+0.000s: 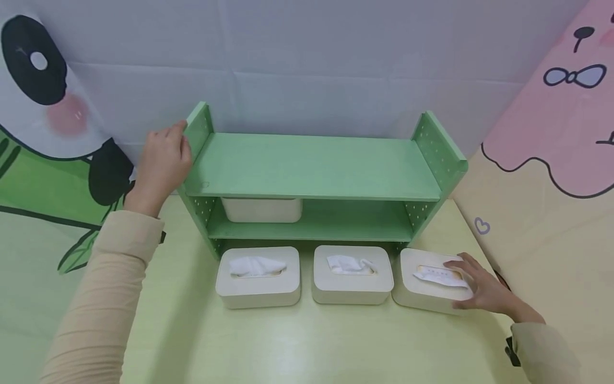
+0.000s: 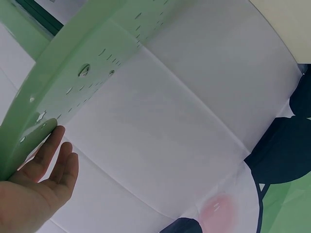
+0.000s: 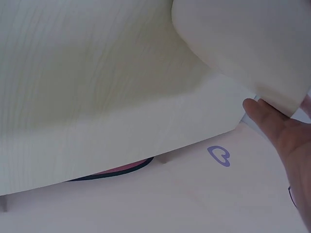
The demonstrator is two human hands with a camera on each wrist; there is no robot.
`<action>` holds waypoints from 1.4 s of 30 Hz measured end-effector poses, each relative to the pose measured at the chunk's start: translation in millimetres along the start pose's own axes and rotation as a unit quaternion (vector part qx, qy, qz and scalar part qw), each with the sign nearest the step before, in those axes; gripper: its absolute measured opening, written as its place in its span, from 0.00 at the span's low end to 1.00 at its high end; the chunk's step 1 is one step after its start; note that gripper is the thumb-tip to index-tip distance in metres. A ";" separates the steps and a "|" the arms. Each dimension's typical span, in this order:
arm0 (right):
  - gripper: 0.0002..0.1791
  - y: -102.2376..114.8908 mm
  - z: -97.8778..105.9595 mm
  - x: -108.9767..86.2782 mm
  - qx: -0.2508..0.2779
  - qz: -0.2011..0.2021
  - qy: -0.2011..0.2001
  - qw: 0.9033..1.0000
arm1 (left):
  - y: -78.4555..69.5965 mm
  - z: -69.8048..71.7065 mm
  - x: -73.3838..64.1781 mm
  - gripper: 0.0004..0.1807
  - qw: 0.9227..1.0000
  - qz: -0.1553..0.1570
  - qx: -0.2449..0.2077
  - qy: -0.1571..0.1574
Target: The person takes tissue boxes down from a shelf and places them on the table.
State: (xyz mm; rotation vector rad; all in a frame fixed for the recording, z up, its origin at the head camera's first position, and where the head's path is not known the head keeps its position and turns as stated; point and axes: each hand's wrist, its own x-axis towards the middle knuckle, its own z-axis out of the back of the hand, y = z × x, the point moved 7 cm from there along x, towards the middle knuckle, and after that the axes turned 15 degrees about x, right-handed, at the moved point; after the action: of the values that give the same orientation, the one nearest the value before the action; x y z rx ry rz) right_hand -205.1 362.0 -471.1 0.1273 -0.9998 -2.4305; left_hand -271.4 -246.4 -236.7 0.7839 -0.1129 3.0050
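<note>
At the top of the left side panel of a green two-tier shelf [image 1: 312,165], my left hand [image 1: 165,160] grips the panel's edge. In the left wrist view the fingers [image 2: 48,145] lie against the panel's outer face. My right hand [image 1: 486,290] holds the right end of a cream tissue box [image 1: 427,298], thumb at the front and fingers over the far side. This box sits slightly askew at the right of a row. To its left stand a middle tissue box [image 1: 352,296] and a left tissue box [image 1: 259,300], each with white tissue showing on top.
Another cream box [image 1: 263,210] stands on the shelf's lower tier at the left, its top hidden by the upper board. Everything stands on a pale wooden table [image 1: 288,346]. A cartoon-printed cloth [image 1: 312,53] hangs behind, and the table's right edge runs beside my right hand.
</note>
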 end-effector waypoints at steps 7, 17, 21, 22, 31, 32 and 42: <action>0.49 -5.5 2.1 9.0 0.029 -0.038 0.057 0.997 | 2.4 -1.7 0.3 0.24 1.000 0.003 -0.002 0.003; 0.51 -8.4 6.5 14.8 -0.026 -0.047 0.080 0.995 | -0.2 -1.2 2.3 0.24 1.000 0.002 0.006 0.000; 0.51 -0.6 7.8 16.0 -0.060 -0.013 0.063 0.996 | 0.0 -1.2 2.2 0.24 1.000 0.004 0.004 0.003; 0.51 1.5 8.1 16.6 -0.066 -0.006 0.058 0.996 | 0.2 -1.2 2.1 0.24 1.000 0.005 0.003 0.004; 0.40 30.7 12.7 25.7 -0.098 -0.027 0.015 0.995 | 1.6 0.2 0.6 0.24 1.000 0.006 -0.002 0.004; 0.38 35.7 12.5 27.4 -0.110 -0.017 0.009 0.994 | 1.6 0.4 0.6 0.24 1.000 0.005 0.000 0.002; 0.32 91.8 -0.5 50.4 -0.150 0.094 -0.015 0.984 | 0.1 1.8 0.2 0.23 1.000 -0.002 0.007 -0.010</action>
State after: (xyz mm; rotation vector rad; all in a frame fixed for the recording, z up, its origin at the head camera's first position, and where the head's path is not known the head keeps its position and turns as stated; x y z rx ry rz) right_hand -210.5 281.9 -403.8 -0.1036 -0.6159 -2.3801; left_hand -270.8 -246.6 -234.9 0.8153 -0.0908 2.9981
